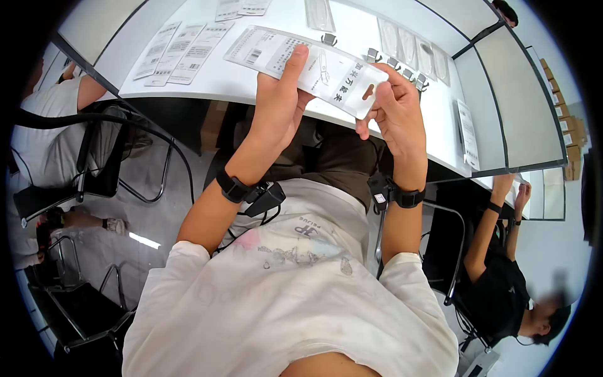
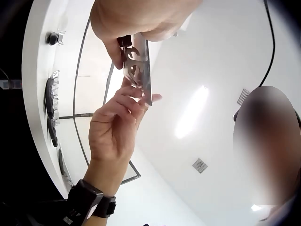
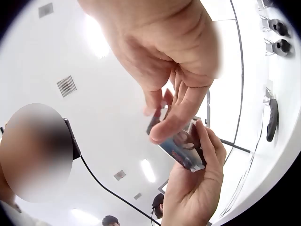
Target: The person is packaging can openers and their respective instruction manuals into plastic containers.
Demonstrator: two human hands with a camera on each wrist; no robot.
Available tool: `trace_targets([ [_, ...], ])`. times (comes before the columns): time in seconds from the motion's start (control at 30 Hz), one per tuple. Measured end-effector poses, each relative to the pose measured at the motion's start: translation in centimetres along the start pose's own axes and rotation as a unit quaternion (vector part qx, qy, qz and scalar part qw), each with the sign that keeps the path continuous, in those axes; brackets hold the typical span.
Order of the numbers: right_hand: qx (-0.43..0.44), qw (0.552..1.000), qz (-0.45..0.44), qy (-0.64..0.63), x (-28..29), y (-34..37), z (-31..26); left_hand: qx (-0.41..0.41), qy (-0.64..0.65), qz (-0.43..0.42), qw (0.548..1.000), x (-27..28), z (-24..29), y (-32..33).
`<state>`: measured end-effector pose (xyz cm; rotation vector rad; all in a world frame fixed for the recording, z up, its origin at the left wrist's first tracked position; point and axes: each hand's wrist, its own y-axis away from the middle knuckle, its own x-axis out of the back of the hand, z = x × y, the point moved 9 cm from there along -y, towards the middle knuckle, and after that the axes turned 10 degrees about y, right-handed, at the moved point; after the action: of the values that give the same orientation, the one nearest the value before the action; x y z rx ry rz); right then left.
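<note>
Head view first: the left hand (image 1: pixel 279 98) grips a long, flat white printed pack of card and clear plastic (image 1: pixel 321 70), thumb laid over the lettered face and fingers tucked underneath, while the right hand (image 1: pixel 401 117) pinches its hang-hole end between thumb and fingers. The pack is raised over the near edge of a white table (image 1: pixel 245 81), its barcode end pointing between 9 and 10 o'clock, its hole end between 3 and 4; the left wrist view shows a shiny form behind its clear plastic. Around each wrist sits a black strap with a small camera, the left one (image 1: pixel 242 191) at 7 o'clock from the pack, the right one (image 1: pixel 402 193) at 5. Beyond the fingertips, a line of small black-and-silver pieces (image 1: pixel 394 63) runs from 1 to 3 o'clock, with clear plastic shells (image 1: pixel 407 50) lying just beyond it. Three white printed cards (image 1: pixel 180 55) overlap between 9 and 10 o'clock; another white printed card (image 1: pixel 467 134) lies near 4, beside a pale partition panel (image 1: pixel 534 110). Farther out, a seated person in a black shirt (image 1: pixel 502 292) is between 4 and 5 o'clock, and brown cardboard boxes (image 1: pixel 570 129) are stacked past 3.
</note>
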<state>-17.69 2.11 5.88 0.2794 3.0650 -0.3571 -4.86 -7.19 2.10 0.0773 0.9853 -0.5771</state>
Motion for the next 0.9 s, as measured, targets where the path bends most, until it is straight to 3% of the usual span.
trace_targets([
  [0.13,-0.028,0.991,0.04,0.126,0.9,0.0,-1.2,-0.03,-0.06,-0.02,0.998,-0.6,0.9,0.0],
  [0.23,0.006,0.972,0.138,0.188,5.3,2.0,-4.6,-0.06,-0.069,-0.062,0.994,-2.0,0.3,0.4],
  [0.3,0.138,0.93,0.264,0.214,8.7,5.4,-9.4,-0.071,-0.079,-0.157,0.982,-3.7,0.7,1.0],
  [0.33,0.211,0.891,0.333,0.225,10.3,7.7,-11.6,-0.072,-0.136,-0.149,0.977,-4.3,1.0,1.4],
  [0.4,0.391,0.755,0.509,0.133,14.8,14.1,-15.0,-0.059,-0.165,-0.151,0.973,-3.7,0.9,1.2],
  [0.47,0.498,0.625,0.587,0.126,16.3,20.2,-17.0,-0.038,-0.161,-0.125,0.978,-2.7,0.7,0.8],
  [0.53,0.491,0.52,0.678,0.173,18.6,25.4,-16.8,-0.025,-0.127,-0.114,0.985,-1.9,0.7,0.5],
  [0.6,0.439,0.468,0.745,0.181,21.0,28.2,-15.9,-0.027,-0.132,-0.107,0.985,-1.6,0.8,0.2],
  [0.7,0.387,0.49,0.76,0.179,29.1,31.4,-13.1,-0.025,-0.141,-0.09,0.986,-1.3,0.8,0.1],
  [0.8,0.274,0.506,0.797,0.183,32.7,30.8,-9.9,-0.017,-0.148,-0.079,0.986,-1.3,0.3,0.2],
  [0.87,0.222,0.558,0.79,0.122,37.2,30.6,-6.8,-0.013,-0.156,-0.073,0.985,-1.2,0.1,0.2],
  [0.9,0.213,0.649,0.724,0.099,37.5,28.7,-6.4,-0.006,-0.15,-0.072,0.986,-1.0,-0.1,0.2],
])
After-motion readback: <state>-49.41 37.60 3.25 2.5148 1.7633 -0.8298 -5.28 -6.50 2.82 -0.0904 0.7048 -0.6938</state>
